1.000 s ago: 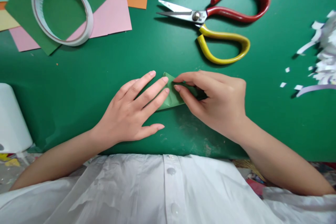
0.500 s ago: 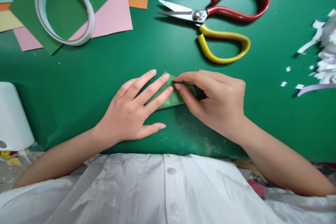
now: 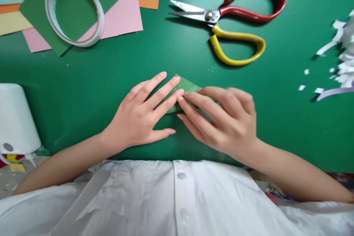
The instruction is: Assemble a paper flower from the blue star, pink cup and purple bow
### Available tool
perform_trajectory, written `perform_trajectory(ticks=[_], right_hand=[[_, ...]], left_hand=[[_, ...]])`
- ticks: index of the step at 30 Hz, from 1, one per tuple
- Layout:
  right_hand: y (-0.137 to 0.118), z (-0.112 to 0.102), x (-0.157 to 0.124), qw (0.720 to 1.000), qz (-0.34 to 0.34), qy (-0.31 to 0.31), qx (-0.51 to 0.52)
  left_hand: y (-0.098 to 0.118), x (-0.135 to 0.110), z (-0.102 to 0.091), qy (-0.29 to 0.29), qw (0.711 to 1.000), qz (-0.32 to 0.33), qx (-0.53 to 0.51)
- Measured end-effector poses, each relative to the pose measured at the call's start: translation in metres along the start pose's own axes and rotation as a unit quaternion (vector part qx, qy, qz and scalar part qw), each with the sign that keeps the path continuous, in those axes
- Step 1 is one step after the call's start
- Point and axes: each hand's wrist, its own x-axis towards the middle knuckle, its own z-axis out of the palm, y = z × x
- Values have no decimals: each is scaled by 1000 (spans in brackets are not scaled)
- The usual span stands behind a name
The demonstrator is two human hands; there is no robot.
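A small folded piece of green paper [image 3: 188, 84] lies flat on the green table, partly covered by both hands. My left hand [image 3: 139, 112] rests palm down with its fingers spread, the fingertips pressing on the left part of the paper. From the right, my right hand [image 3: 224, 118] reaches over the paper with fingers extended and slightly apart. Its fingertips touch the paper's surface close to my left index fingertip, and its thumb is below them, off the paper's lower edge. The right part of the paper is hidden under this hand.
Scissors [image 3: 208, 15] with one red and one yellow handle lie beyond my hands. A roll of tape [image 3: 101, 25] sits on coloured paper sheets [image 3: 124, 16] at the upper left. White paper scraps [image 3: 347, 59] are at the right, a white device [image 3: 18, 118] at the left.
My right hand has gone from a thumb-and-finger pinch at the paper to fingers stretched flat across it, moving slightly down. My left hand stays in place. The view has shifted slightly.
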Motion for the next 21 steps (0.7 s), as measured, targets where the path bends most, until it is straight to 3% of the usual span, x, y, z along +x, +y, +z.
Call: perform_trajectory(ticks=[9, 15, 21], right_hand=[[-31, -5, -21, 996, 38, -75, 14], [-32, -1, -26, 996, 31, -71, 52], [-42, -4, -22, 997, 11, -81, -1]], left_hand=[[-1, -1, 1, -2, 999, -11, -39], [-1, -2, -1, -11, 999, -10, -49], [0, -1, -1, -5, 999, -10, -32]])
